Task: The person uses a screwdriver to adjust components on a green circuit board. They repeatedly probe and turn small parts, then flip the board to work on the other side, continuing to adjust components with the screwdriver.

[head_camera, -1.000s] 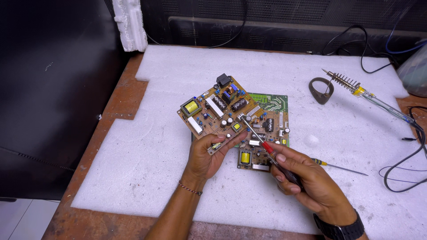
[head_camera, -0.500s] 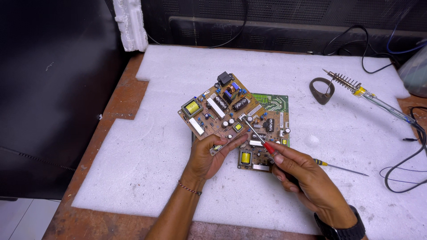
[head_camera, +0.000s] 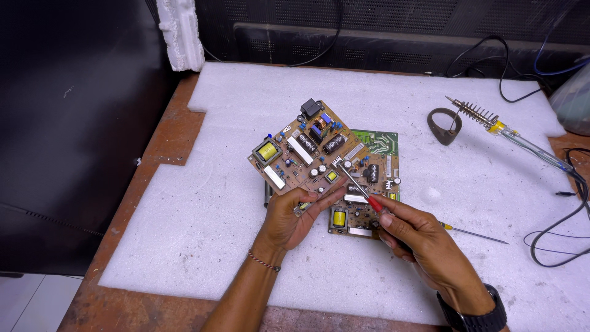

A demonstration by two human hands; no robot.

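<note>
Brown, worn wood forms the counter point(head_camera: 163, 144), and a thick sheet of white foam padding point(head_camera: 209, 233) covers most of its top. Nearest the camera, the right hand point(head_camera: 424, 246), with a black wristwatch point(head_camera: 476, 313) on its wrist, has its fingers point(head_camera: 393, 216) closed around the red handle of a slim red-handled screwdriver point(head_camera: 356, 187). The metal shaft runs up and left, and its tip rests on the tan board near a small silver component. The left hand point(head_camera: 292, 215), wearing a thin beaded bracelet point(head_camera: 264, 261), grips the near edge of a tan rectangular circuit board with yellow transformers and black capacitors point(head_camera: 304, 150); the thumb lies on top and the fingers curl under the edge. This board is tilted and sits partly over a second green-and-tan circuit board point(head_camera: 375, 178), which lies flat on the foam beneath and to the right.

Just right of the right hand, a thin yellow-collared metal probe point(head_camera: 473, 233) lies on the foam. Farther right, black cables point(head_camera: 562, 227) loop across the padding. Beyond the boards, a dark ring-shaped loop of tape point(head_camera: 444, 125) rests on the foam, and beside it lies a soldering iron with a coiled metal spring and a clear handle point(head_camera: 504, 130). At the far left corner, a white block of moulded foam point(head_camera: 180, 34) stands upright against the dark back wall.
</note>
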